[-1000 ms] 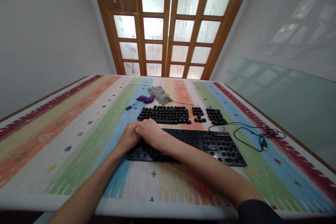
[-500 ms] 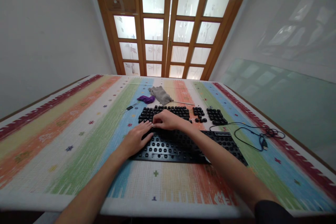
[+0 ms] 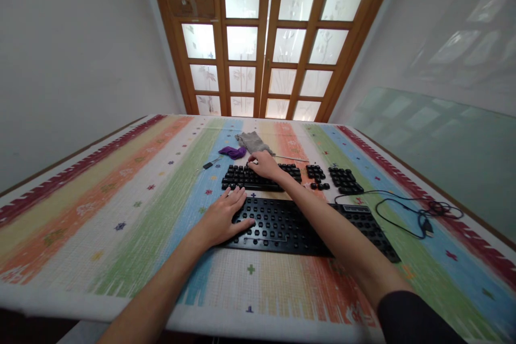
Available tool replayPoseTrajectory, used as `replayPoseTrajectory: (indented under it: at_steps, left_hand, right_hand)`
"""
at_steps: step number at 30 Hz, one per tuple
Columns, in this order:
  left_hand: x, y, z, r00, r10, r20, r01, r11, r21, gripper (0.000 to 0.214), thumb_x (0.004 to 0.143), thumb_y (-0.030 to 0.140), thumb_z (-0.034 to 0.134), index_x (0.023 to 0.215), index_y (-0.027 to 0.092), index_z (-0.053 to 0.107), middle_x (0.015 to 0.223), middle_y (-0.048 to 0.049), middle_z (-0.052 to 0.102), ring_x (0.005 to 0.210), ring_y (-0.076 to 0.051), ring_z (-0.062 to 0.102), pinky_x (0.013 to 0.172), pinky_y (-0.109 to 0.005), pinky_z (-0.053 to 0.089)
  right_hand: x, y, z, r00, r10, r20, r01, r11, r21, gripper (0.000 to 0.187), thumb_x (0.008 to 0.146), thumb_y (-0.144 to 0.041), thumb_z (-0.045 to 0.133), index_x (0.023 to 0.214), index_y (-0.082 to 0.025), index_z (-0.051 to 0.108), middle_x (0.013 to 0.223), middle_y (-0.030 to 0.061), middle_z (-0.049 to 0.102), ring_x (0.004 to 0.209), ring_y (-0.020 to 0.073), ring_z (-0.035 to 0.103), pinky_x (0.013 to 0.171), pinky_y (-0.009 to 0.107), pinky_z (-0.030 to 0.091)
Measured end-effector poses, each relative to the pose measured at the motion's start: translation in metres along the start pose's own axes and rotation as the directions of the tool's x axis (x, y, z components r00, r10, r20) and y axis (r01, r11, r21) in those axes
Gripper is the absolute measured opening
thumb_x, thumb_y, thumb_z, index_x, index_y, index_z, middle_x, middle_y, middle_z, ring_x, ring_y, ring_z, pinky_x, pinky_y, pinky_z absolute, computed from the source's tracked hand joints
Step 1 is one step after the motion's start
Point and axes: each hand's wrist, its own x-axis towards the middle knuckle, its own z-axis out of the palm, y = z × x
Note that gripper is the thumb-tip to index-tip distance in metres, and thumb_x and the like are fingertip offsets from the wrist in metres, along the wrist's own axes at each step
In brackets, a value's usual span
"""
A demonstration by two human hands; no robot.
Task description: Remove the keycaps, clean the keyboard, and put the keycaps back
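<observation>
A black keyboard base (image 3: 266,223) without its keycaps lies in front of me. My left hand (image 3: 226,216) rests on its left end, fingers spread and thumb over the bare switches. Beyond the base, loose black keycaps (image 3: 237,176) are laid out in keyboard order. My right hand (image 3: 264,164) reaches over these rows, thumb and forefinger pinched at a dark keycap (image 3: 252,163) near the back row. The fingers partly hide it, and my forearm covers part of the base.
Behind the keycaps lie a grey cloth (image 3: 253,142), a purple cloth (image 3: 233,152) and a thin rod (image 3: 292,158). A small black tag (image 3: 208,165) sits to their left. More keycap groups (image 3: 344,180) and a coiled USB cable (image 3: 437,208) are at the right.
My right hand has moved from the base's upper left edge, beside my left hand, out to the back of the keycap rows. My left hand stays on the base, fingers more spread.
</observation>
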Motion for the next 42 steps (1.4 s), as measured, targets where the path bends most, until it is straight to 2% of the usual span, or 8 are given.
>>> replayPoseTrajectory:
  at_steps: [3, 11, 24, 26, 28, 32, 36, 42]
  left_hand:
    - [0.000, 0.001, 0.000, 1.000, 0.001, -0.001, -0.001, 1.000, -0.005, 0.069, 0.092, 0.061, 0.047, 0.143, 0.014, 0.044, 0.148, -0.0150, 0.045, 0.141, -0.029, 0.038, 0.119, -0.050, 0.026]
    - [0.003, 0.002, -0.004, 1.000, -0.010, 0.010, 0.010, 1.000, -0.007, 0.067, 0.090, 0.058, 0.051, 0.140, 0.012, 0.048, 0.147, -0.0153, 0.046, 0.138, -0.029, 0.042, 0.119, -0.048, 0.028]
    - [0.003, 0.003, -0.005, 1.000, -0.020, -0.001, 0.020, 0.999, -0.037, 0.065, 0.094, 0.060, 0.044, 0.140, 0.015, 0.049, 0.147, -0.0139, 0.046, 0.137, -0.027, 0.044, 0.118, -0.047, 0.028]
    - [0.002, 0.003, -0.004, 1.000, -0.019, -0.007, 0.019, 0.999, -0.037, 0.063, 0.095, 0.058, 0.043, 0.139, 0.014, 0.050, 0.146, -0.0139, 0.047, 0.137, -0.027, 0.044, 0.118, -0.047, 0.028]
    - [0.002, 0.003, -0.003, 0.999, -0.022, -0.026, 0.021, 0.999, -0.043, 0.060, 0.095, 0.057, 0.043, 0.138, 0.016, 0.051, 0.146, -0.0130, 0.048, 0.137, -0.027, 0.044, 0.119, -0.047, 0.028]
    - [0.003, 0.004, -0.002, 0.999, -0.036, -0.038, 0.034, 0.998, -0.054, 0.059, 0.094, 0.057, 0.045, 0.138, 0.017, 0.052, 0.147, -0.0126, 0.047, 0.137, -0.027, 0.044, 0.119, -0.048, 0.027]
    - [0.003, 0.002, -0.002, 0.999, -0.039, -0.022, 0.038, 0.997, -0.065, 0.059, 0.096, 0.055, 0.043, 0.139, 0.015, 0.052, 0.147, -0.0136, 0.045, 0.137, -0.026, 0.043, 0.119, -0.048, 0.027]
    - [0.003, -0.004, 0.000, 0.992, -0.004, -0.128, -0.004, 0.998, -0.066, 0.047, 0.096, 0.045, 0.048, 0.134, 0.018, 0.057, 0.142, -0.0110, 0.052, 0.133, -0.025, 0.050, 0.116, -0.049, 0.034]
  right_hand:
    - [0.009, 0.001, 0.007, 0.999, 0.042, 0.007, -0.042, 0.999, -0.028, 0.024, 0.088, -0.023, 0.057, 0.105, -0.015, 0.073, 0.110, 0.0097, 0.073, 0.107, 0.0253, 0.058, 0.094, 0.033, 0.041]
    - [0.021, 0.002, 0.017, 0.996, 0.090, 0.028, -0.088, 0.992, -0.088, 0.024, 0.089, -0.021, 0.052, 0.097, -0.015, 0.074, 0.103, 0.0130, 0.073, 0.105, 0.0292, 0.056, 0.089, 0.038, 0.041]
    - [0.017, -0.004, 0.010, 0.999, -0.005, -0.049, 0.004, 1.000, -0.009, 0.020, 0.088, -0.020, 0.055, 0.101, -0.016, 0.070, 0.099, 0.0081, 0.074, 0.103, 0.0259, 0.057, 0.090, 0.037, 0.040]
    - [0.011, -0.008, 0.007, 0.997, -0.027, -0.078, 0.032, 0.997, 0.070, 0.017, 0.087, -0.020, 0.058, 0.097, -0.016, 0.071, 0.096, 0.0075, 0.074, 0.099, 0.0237, 0.058, 0.090, 0.036, 0.041]
    - [0.002, -0.012, 0.004, 0.994, -0.031, -0.104, 0.057, 0.962, 0.266, 0.014, 0.085, -0.020, 0.060, 0.092, -0.014, 0.071, 0.090, 0.0068, 0.074, 0.088, 0.0195, 0.062, 0.086, 0.033, 0.044]
    - [-0.022, -0.016, -0.004, 0.997, -0.057, -0.060, 0.082, 0.757, 0.648, 0.013, 0.080, -0.023, 0.065, 0.087, -0.013, 0.069, 0.082, 0.0043, 0.072, 0.075, 0.0142, 0.063, 0.075, 0.028, 0.048]
    - [-0.047, -0.018, -0.009, 0.993, -0.107, 0.058, 0.027, 0.658, 0.753, 0.019, 0.077, -0.029, 0.069, 0.085, -0.012, 0.069, 0.074, 0.0017, 0.069, 0.068, 0.0131, 0.060, 0.069, 0.027, 0.048]
    - [-0.072, -0.015, -0.008, 0.991, -0.082, 0.105, -0.030, 0.628, 0.778, 0.015, 0.076, -0.026, 0.070, 0.082, -0.013, 0.068, 0.071, 0.0004, 0.066, 0.066, 0.0126, 0.059, 0.067, 0.026, 0.047]
